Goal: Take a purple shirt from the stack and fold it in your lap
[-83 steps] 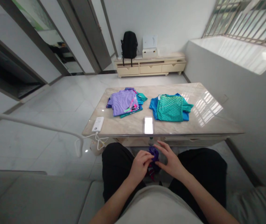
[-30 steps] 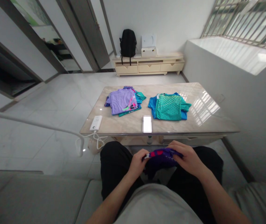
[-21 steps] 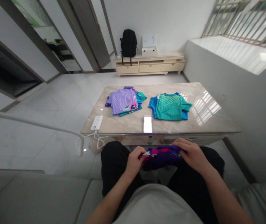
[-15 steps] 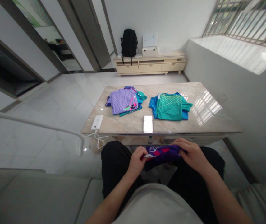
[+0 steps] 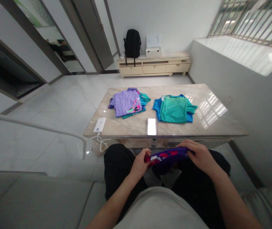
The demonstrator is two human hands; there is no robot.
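My left hand [image 5: 139, 163] and right hand [image 5: 199, 156] pinch opposite ends of a soft purple-and-pink fabric garment [image 5: 166, 157] over my lap, limp and light, best gripped along its top edge.

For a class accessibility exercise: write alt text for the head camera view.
Seated, a person's left hand and right hand stretch a purple garment over their lap. Ahead, a marble table holds two stacks of folded shirts, lilac-topped and teal-topped.

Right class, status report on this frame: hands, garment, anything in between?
Left hand and right hand both shut on purple garment, stretched between them over lap. Nothing between hands and table.
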